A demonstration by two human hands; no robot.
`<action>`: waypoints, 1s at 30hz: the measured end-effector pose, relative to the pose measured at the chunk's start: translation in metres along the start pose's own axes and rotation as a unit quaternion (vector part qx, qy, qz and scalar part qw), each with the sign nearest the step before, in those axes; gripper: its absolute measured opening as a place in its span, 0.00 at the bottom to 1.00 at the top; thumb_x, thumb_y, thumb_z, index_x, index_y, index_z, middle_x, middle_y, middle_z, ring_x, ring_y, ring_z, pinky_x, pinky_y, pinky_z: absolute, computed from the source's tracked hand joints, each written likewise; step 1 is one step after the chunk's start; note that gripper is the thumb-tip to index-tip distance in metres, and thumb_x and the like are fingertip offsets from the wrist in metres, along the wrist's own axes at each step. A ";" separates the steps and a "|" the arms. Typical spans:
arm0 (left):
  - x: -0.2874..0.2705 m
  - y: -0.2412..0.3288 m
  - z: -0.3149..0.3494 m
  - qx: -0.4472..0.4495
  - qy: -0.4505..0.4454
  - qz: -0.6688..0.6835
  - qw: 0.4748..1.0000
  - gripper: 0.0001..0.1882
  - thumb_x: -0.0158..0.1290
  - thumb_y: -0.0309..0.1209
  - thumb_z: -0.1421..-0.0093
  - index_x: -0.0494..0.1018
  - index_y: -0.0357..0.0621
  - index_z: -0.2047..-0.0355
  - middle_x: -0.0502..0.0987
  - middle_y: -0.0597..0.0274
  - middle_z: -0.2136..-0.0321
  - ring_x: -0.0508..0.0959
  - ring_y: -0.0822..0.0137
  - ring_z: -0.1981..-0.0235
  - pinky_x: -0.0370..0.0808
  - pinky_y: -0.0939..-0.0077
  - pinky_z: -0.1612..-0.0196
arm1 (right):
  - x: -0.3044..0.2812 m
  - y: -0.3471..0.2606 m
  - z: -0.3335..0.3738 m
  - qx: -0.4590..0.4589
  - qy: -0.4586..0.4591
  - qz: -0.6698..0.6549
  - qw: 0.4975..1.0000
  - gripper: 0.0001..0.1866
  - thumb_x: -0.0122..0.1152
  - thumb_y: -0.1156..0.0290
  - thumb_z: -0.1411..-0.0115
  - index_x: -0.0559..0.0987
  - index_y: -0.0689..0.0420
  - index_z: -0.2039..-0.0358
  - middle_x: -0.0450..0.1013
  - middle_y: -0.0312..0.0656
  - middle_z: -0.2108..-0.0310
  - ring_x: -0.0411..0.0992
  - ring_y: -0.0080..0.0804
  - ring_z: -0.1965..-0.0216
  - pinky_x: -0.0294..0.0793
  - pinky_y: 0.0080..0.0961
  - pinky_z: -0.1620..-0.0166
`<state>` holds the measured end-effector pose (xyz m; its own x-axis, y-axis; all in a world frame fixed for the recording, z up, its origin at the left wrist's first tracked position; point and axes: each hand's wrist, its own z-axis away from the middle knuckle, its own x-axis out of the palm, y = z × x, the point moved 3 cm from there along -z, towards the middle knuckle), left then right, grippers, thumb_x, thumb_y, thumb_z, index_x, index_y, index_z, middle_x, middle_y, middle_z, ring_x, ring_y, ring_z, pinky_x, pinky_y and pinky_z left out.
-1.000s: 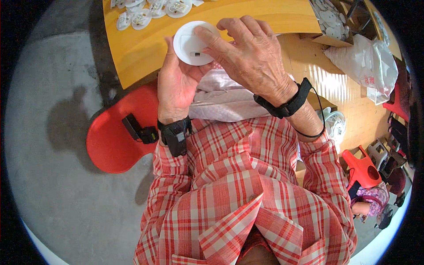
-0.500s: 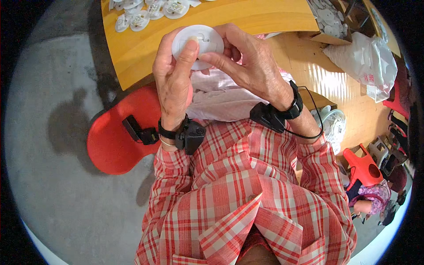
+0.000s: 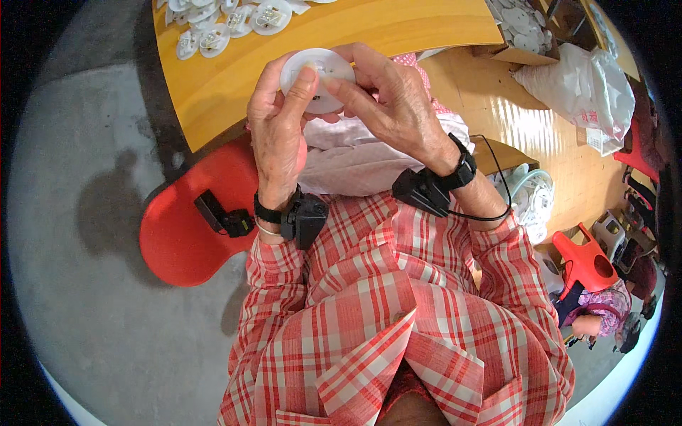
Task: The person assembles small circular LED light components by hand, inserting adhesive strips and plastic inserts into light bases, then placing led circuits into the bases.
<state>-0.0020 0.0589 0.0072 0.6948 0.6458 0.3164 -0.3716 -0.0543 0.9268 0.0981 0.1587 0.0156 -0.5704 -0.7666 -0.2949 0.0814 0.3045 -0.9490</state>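
A round white plastic disc point(image 3: 337, 67) with small slots and openings is held up between my two hands, just off the near edge of the table. My left hand point(image 3: 278, 117) grips it from the left, thumb pressed flat on its face and fingers behind. On the other side my right hand point(image 3: 398, 106) closes on the rim, its thumb pushing on the disc's lower right face. The right fingertips are mostly hidden behind the disc. Similar white discs with small metal parts point(image 3: 271, 17) lie on the table at the far left.
The yellow wooden table point(image 3: 320, 35) runs across the far side. A cardboard box of white discs point(image 3: 524, 30) and a white plastic bag point(image 3: 579, 89) stand far right. A red stool point(image 3: 195, 234) is at left, another red stool point(image 3: 586, 259) at right near a person point(image 3: 604, 312).
The disc has turned a little in my hands and sits slightly lower. My right thumb has moved up onto its face. Both hands keep their hold.
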 end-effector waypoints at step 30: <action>0.020 -0.021 -0.003 -0.016 0.005 -0.118 0.993 0.18 0.51 0.37 0.41 0.66 0.39 0.56 0.73 0.59 0.65 0.74 0.72 0.72 0.73 0.82 0.76 | -0.016 0.027 0.017 -0.019 -0.011 0.022 1.000 0.17 0.53 0.71 0.43 0.68 0.63 0.53 0.70 0.49 0.79 0.75 0.33 0.77 0.70 0.27 0.75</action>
<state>0.0176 0.0752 -0.0068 0.7595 0.6444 0.0888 -0.2185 0.1242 0.9679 0.1238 0.1695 -0.0067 -0.5496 -0.7637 -0.3386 0.0741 0.3591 -0.9304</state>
